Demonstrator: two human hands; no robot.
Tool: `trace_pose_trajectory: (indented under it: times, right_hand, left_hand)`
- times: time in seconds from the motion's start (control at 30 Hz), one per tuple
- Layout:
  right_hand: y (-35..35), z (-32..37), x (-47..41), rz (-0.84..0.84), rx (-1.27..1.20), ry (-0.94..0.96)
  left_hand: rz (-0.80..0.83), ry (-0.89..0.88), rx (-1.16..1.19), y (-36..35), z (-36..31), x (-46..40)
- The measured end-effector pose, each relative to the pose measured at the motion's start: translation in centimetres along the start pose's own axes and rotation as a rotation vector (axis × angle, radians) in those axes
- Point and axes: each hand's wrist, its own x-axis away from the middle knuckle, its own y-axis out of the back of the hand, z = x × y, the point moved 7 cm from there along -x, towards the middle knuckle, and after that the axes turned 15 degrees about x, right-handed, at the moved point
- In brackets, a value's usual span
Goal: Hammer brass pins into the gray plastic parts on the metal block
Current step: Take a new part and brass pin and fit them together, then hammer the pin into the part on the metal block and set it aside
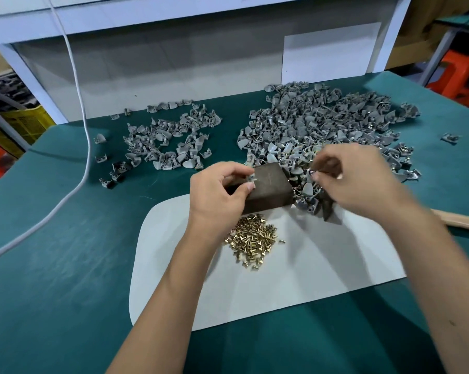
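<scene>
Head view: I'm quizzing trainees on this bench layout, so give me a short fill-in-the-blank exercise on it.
1. The brass pins lie heaped on a ____ mat.
2. The left hand holds a gray plastic part on the metal ____.
3. The larger pile of gray parts lies on the ____ side.

Missing: white; block; right

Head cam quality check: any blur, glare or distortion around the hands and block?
Head view: wide-angle bend curves the far shelf and table edges. Right hand is motion-blurred, so its grip is unclear; left hand is sharper, pinching a gray part on the metal block. Brass pins glint without washing out. Soft shadows fall on the white mat; lighting is even.
</scene>
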Motion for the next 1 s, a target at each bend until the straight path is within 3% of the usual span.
trace_pose_trajectory:
  times: [0.07,0.13,0.43,0.7,0.9,1.0]
  right_hand:
    - [-0.5,-3.2,0.0,0.215,0.264,-0.075]
    - [-1.4,-4.7,0.5,0.371,0.337,-0.088]
    - [-1.9,-4.7,0.6,0.423,0.386,0.089]
    - [1.3,1.6,-0.8,0.048,-0.131,0.075]
    - [-0.3,7.0,-0.9,0.081,0.021,0.186]
    - [1.4,7.2,-0.9,-0.146,0.019,0.174]
  left_hand:
    - [-0.037,0.041,-0.084,0.5,0.2,-0.1]
    - [-0.068,0.051,-0.120,0.8,0.2,-0.1]
    - [-0.067,0.118,-0.075,1.6,0.9,-0.3]
    - [-0.018,0.155,-0.023,1.7,1.5,-0.6]
    - [-0.025,0.162,0.007,1.7,1.2,-0.6]
    - [-0.018,0.167,0.025,1.7,1.3,-0.6]
